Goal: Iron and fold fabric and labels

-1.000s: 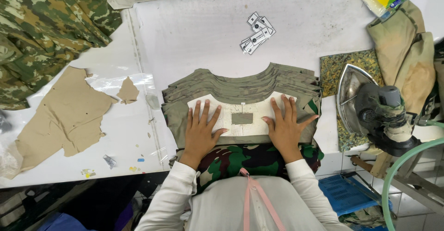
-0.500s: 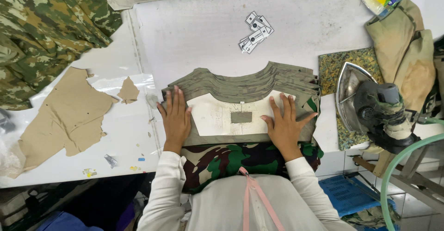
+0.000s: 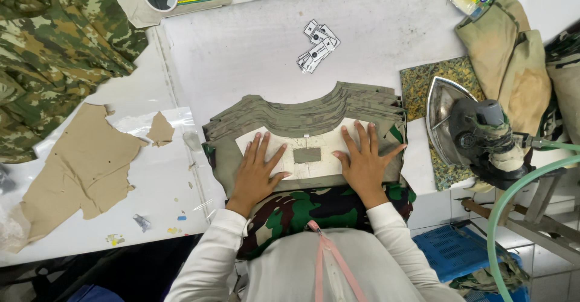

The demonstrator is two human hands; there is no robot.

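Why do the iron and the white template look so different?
The iron is dark, bulky and metal; the template is pale, thin and flat. The iron rests tipped on a patterned pad, untouched; the template lies on stacked fabric under the left hand and right hand. Both sit on the table.

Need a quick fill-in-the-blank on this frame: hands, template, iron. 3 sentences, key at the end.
1. Both hands, the left hand and the right hand, lie flat on a pale ____ template.
2. The template rests on a stack of ____-coloured fabric pieces.
3. The iron sits to the person's ____ on a patterned pad.

Missing words: cardboard; olive; right
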